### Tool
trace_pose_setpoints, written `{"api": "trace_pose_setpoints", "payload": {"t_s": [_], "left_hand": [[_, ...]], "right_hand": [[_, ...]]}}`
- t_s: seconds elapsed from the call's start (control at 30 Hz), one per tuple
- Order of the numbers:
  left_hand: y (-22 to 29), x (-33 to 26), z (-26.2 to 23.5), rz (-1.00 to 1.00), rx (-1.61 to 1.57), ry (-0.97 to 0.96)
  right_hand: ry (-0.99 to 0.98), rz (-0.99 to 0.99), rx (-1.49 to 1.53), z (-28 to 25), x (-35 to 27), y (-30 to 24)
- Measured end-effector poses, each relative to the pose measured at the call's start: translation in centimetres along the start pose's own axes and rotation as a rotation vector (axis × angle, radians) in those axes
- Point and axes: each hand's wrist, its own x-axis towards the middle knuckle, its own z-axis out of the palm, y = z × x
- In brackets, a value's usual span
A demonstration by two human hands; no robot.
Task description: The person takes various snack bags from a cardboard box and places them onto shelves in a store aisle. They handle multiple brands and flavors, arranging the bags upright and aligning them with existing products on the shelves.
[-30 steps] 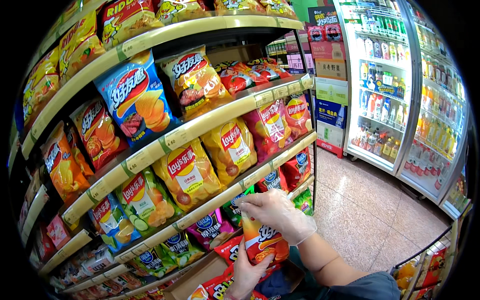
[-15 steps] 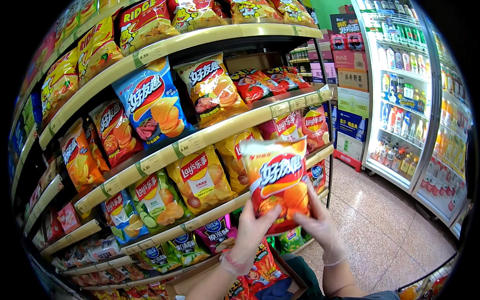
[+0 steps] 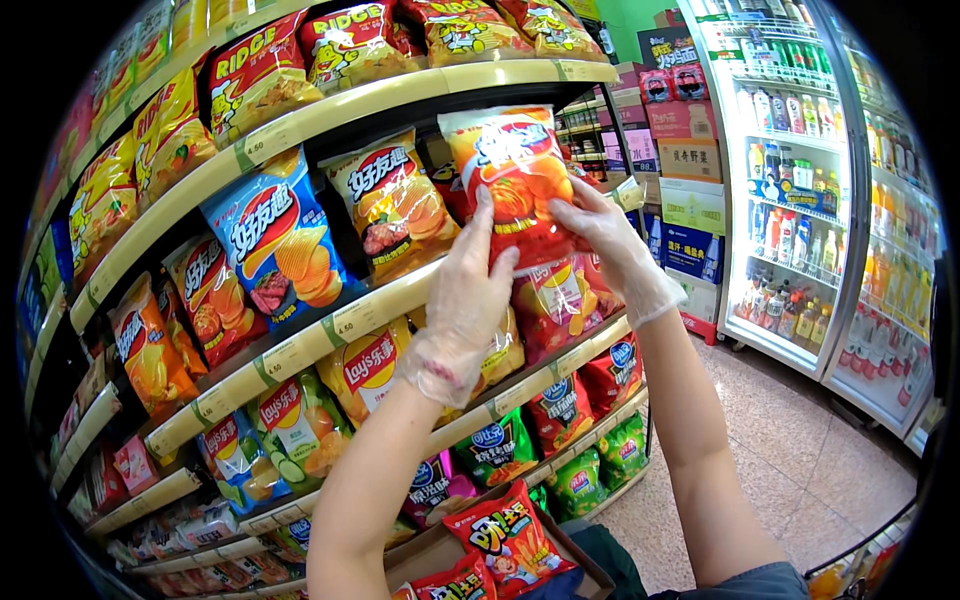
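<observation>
Glossy, puffed red-and-orange foil chip bag (image 3: 515,180), held upright against the curved cream metal shelf edge (image 3: 400,300), level with the row above it. Left hand (image 3: 465,300) and right hand (image 3: 610,245), both in thin, wrinkled translucent gloves, close around the bag's lower corners. Half a second earlier the bag hung lower, before the shelf's yellow bags (image 3: 375,365). Open brown cardboard box (image 3: 450,545) lies below.

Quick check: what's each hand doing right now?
Left hand: closed on the red-orange chip bag, gripping its lower left edge.
Right hand: holding the same bag's right side.
</observation>
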Motion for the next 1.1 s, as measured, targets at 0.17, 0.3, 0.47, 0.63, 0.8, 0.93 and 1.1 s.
{"api": "trace_pose_setpoints", "payload": {"t_s": [0.17,0.3,0.47,0.63,0.8,0.93,1.1], "left_hand": [[-1.4,3.5,0.6,0.015,0.187,-0.048],[-1.3,5.3,1.0,0.003,0.241,-0.099],[-3.8,5.9,1.2,0.04,0.38,-0.138],[-2.3,7.1,1.8,0.085,0.545,-0.231],[-2.8,7.5,2.1,0.195,0.803,-0.27],[-3.3,7.2,2.2,0.308,0.919,-0.169],[-2.2,7.1,2.8,0.417,0.894,-0.029]], "right_hand": [[0.003,0.038,-0.086,-1.0,5.2,0.8],[0.013,-0.038,-0.157,-1.7,8.6,1.7],[-0.079,-0.027,-0.243,0.4,9.0,0.8],[-0.125,-0.235,-0.296,-2.0,13.0,3.7],[-0.029,-0.327,-0.66,-2.6,13.2,5.7],[-0.1,-0.145,-0.869,-1.3,10.2,2.9],[0.069,-0.323,-0.925,-1.8,10.5,4.3]]}}
